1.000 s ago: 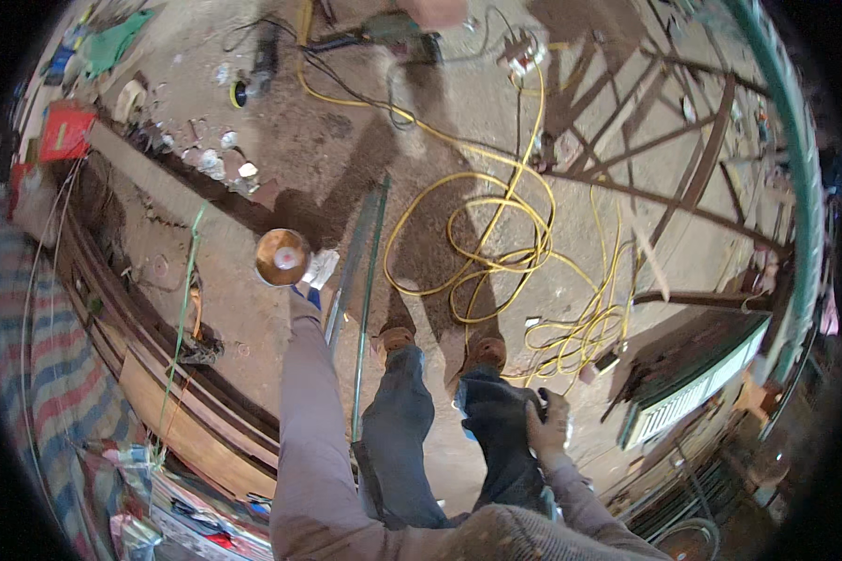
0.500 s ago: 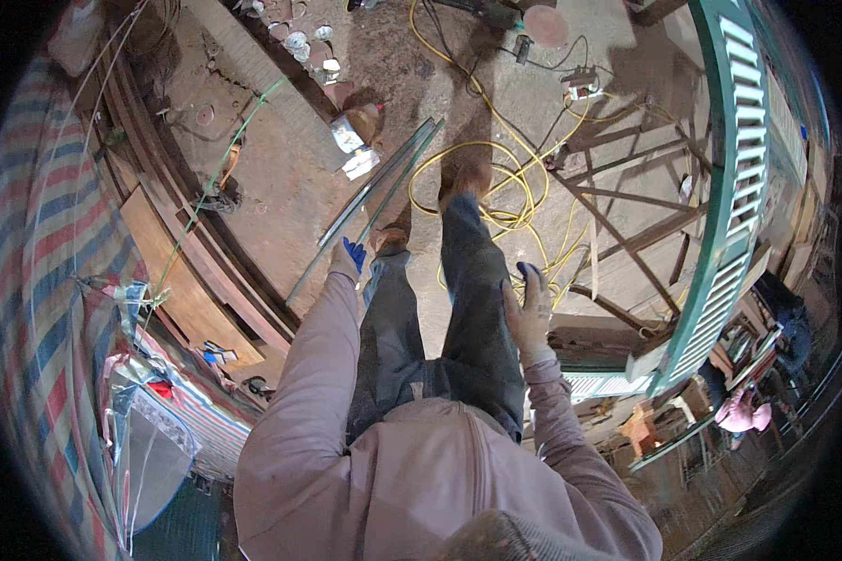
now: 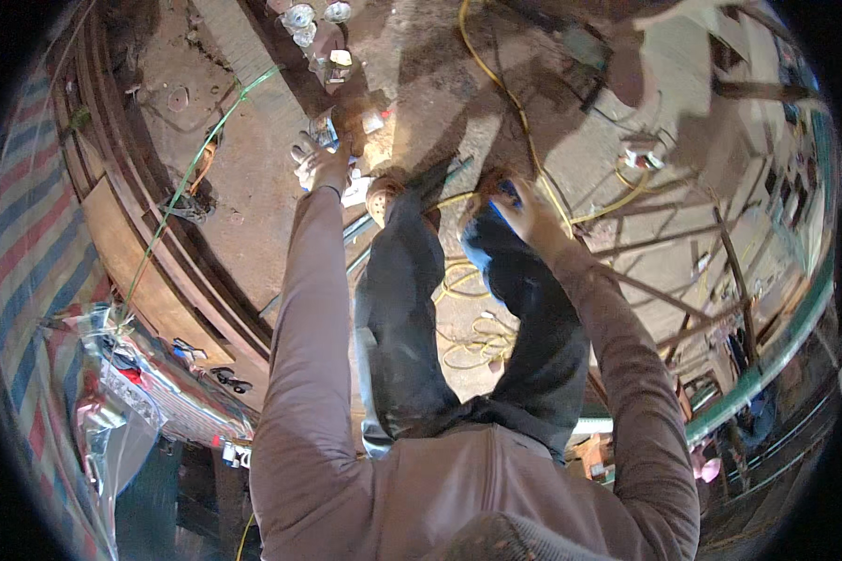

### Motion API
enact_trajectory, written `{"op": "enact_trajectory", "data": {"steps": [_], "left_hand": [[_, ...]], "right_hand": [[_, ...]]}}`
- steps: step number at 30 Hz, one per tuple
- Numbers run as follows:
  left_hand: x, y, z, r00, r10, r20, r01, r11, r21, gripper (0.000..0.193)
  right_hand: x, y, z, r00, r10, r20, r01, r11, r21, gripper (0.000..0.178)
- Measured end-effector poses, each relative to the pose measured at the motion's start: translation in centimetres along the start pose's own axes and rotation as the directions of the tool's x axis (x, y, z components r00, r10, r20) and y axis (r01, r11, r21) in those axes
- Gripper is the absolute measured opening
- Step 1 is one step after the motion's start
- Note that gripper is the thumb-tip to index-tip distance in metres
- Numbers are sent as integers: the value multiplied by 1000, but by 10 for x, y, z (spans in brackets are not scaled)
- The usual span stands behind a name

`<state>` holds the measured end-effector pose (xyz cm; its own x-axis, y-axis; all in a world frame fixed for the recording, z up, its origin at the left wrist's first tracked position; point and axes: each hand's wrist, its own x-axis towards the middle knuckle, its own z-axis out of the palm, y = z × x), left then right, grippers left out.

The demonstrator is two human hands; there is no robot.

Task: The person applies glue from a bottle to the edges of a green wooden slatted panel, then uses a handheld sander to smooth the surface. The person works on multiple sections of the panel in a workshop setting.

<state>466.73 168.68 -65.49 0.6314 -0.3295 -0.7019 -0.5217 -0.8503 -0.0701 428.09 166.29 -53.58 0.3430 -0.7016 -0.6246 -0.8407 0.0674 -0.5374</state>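
Note:
My left hand [image 3: 318,165], in a pale glove, reaches forward over a few small boxes and packets on the floor. Its fingers are apart, beside a small blue-and-white packet [image 3: 324,130]; no grip on it shows. A white piece [image 3: 356,192] lies by the wrist. My right hand [image 3: 533,213], in a pale glove with blue at the fingers, is at my bent right knee, blurred, so its finger closure is unclear. Between my feet and legs, a yellow cable [image 3: 458,280] lies in loops. Thin metal bars [image 3: 357,227] lie partly hidden behind my left leg.
Long wooden boards [image 3: 159,243] and a striped tarp [image 3: 33,215] stand on the left, with a green cord [image 3: 201,159] stretched across. Silvery round items [image 3: 299,19] lie ahead. At right are thin bars [image 3: 660,297] and a green-edged frame [image 3: 767,374].
My body has bent lower and my knees are more bent. My left hand has moved forward to the small packets; my right hand has moved forward from the thigh to the knee.

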Motion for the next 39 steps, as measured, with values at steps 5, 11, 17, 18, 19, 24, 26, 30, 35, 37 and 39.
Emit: {"op": "enact_trajectory", "data": {"steps": [5,11,17,18,19,24,26,30,35,37,39], "left_hand": [[87,-12,20,986,169,4,-168,984,50,115],[120,-52,62,942,272,-196,-306,936,-172,100],[144,-60,60,814,543,-207,-574,698,-428,84],[161,-67,71,776,578,-253,-606,573,-551,81],[165,-48,69,787,587,-192,-521,462,-718,77],[197,49,69,757,645,-100,-224,113,-968,59],[236,65,88,758,539,-367,-535,192,-823,51],[218,86,92,594,402,-697,-743,607,-283,58],[193,22,157,635,306,-709,-630,737,-245,42],[171,13,174,400,431,-809,-839,527,-134,40],[163,10,180,297,574,-763,-880,475,15,40]], "right_hand": [[193,-23,140,853,276,443,-500,677,540,64],[280,-90,244,800,345,490,-592,328,736,51],[309,-104,257,989,55,-139,68,663,745,53],[297,-116,230,970,-136,-203,228,805,547,56],[291,-121,201,919,-318,-234,380,871,310,60],[328,-111,126,717,-418,-558,559,823,103,61],[338,-100,114,762,-286,-581,465,866,185,61],[362,-34,116,785,-118,-608,420,824,382,64],[355,-23,136,605,-219,-765,508,847,159,65],[344,-23,138,548,-78,-833,554,780,292,65],[328,-27,136,509,75,-857,613,668,422,66]]}}
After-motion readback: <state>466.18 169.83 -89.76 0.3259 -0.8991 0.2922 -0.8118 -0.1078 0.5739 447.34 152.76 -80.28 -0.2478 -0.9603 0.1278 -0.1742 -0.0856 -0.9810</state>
